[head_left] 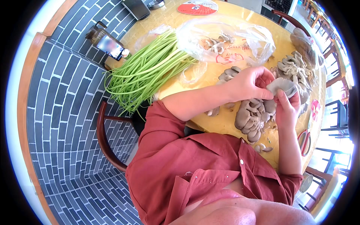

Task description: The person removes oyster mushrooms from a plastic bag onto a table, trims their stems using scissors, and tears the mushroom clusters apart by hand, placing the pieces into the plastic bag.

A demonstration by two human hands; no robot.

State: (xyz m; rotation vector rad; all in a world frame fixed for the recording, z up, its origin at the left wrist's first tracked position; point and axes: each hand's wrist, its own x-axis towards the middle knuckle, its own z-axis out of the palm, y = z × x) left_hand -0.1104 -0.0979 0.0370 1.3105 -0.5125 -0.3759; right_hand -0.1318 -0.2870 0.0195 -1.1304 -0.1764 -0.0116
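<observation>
My left hand (252, 83) has its fingers closed at the left edge of a grey oyster mushroom piece (283, 86). On the other side, my right hand (288, 105) pinches the same piece between thumb and fingers. Below the hands lies a cluster of oyster mushrooms (249, 118) on the yellow table (210, 125). A larger pile of mushrooms (296, 71) sits to the right, partly behind my right hand. Behind my left hand and wrist, more mushrooms (228, 74) are partly hidden.
Long green stalks (150, 71) lie at the left, beside a clear plastic bag (240, 41) with mushroom pieces. Red-handled scissors (304, 142) rest near the right edge. A lit phone (110, 46) leans by a dark jug (93, 33). A red round fan (197, 7) lies at the far side.
</observation>
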